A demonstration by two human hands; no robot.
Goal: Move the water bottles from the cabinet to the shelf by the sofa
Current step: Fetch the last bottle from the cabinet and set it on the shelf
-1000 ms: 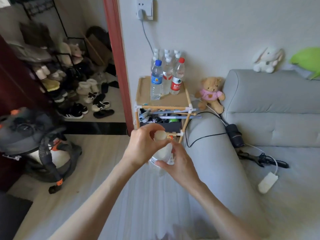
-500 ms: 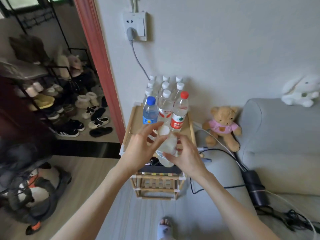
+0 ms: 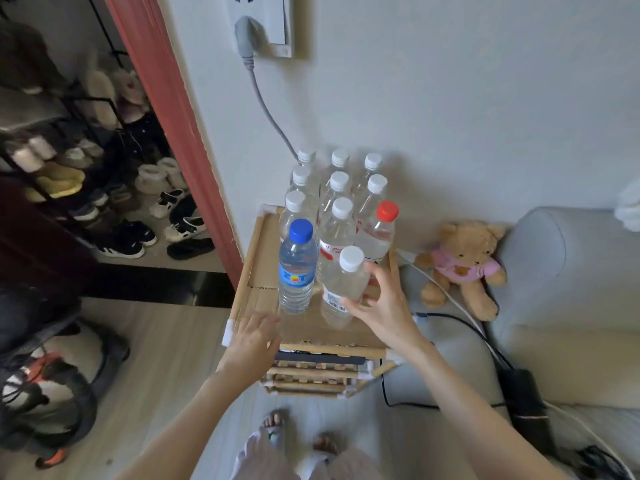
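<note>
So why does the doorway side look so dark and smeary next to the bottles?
In the head view, the shoe rack beyond the door frame sits in dim light and smears toward the edge, while daylight on the wall keeps the bottles crisp. The wide lens bows the frame. The right hand on the front bottle is slightly soft.

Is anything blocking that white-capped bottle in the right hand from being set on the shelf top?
Nothing visible does. The right hand has the white-capped bottle at the bare front strip of the shelf, beside the blue-capped bottle. The left hand is off to the side at the shelf's front left corner.
</note>
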